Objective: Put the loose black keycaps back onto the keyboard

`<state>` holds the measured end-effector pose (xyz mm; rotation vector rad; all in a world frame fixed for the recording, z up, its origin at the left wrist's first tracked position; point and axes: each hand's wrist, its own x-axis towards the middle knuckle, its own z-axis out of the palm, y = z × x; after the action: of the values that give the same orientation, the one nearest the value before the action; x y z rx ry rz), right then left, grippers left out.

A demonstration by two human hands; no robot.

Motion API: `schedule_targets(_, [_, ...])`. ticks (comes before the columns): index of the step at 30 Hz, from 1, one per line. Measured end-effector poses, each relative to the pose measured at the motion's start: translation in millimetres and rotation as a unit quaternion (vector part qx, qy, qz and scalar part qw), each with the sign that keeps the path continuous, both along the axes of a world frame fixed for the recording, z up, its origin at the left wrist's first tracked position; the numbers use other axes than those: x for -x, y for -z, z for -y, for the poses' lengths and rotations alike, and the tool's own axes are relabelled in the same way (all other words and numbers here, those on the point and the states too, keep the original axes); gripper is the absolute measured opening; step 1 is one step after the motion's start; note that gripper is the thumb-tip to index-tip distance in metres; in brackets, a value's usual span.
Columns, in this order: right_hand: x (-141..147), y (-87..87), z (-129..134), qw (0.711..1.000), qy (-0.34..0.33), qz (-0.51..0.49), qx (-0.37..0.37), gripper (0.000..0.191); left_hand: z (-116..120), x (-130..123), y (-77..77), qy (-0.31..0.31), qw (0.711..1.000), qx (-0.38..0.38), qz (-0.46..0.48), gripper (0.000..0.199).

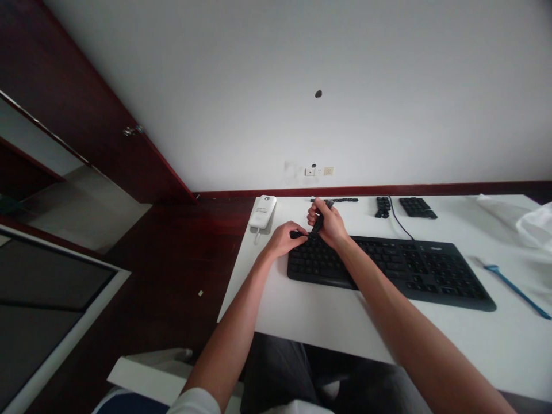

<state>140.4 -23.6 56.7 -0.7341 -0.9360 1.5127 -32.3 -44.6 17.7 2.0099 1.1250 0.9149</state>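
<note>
Both hands closed on black items over the keyboard [388, 270]
Left hand [282, 240] pinches a small black piece [296, 234]; right hand [328, 224] grasps a narrow black object [318, 223], just above the keys.

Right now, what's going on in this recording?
A person at a white desk holds a small black item above a black keyboard. The right hand grips it while the left hand pinches its lower end. Loose black keycaps lie in a row behind the keyboard.
</note>
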Motion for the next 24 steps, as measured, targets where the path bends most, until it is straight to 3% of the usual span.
schedule_targets(5, [-6,1.2,2,1.0,-0.007,-0.016,0.017,0.051,1,-1,-2.4,-0.002,1.0,0.001,-0.001,0.009])
schedule_targets(11, [3,-2.6,5,0.999,-0.025,-0.019,-0.018,0.056,0,0,-1.2,-0.005,1.0,0.001,-0.008,0.008])
schedule_targets(17, [20,11.9,8,0.998,-0.023,0.028,-0.053,0.052,-1,1,2.5,-0.017,1.0,0.019,-0.009,0.012])
schedule_targets(24, [19,20.6,7,0.995,-0.022,0.068,-0.07,0.049,-3,2,3.8,-0.02,0.999,0.028,-0.006,0.012])
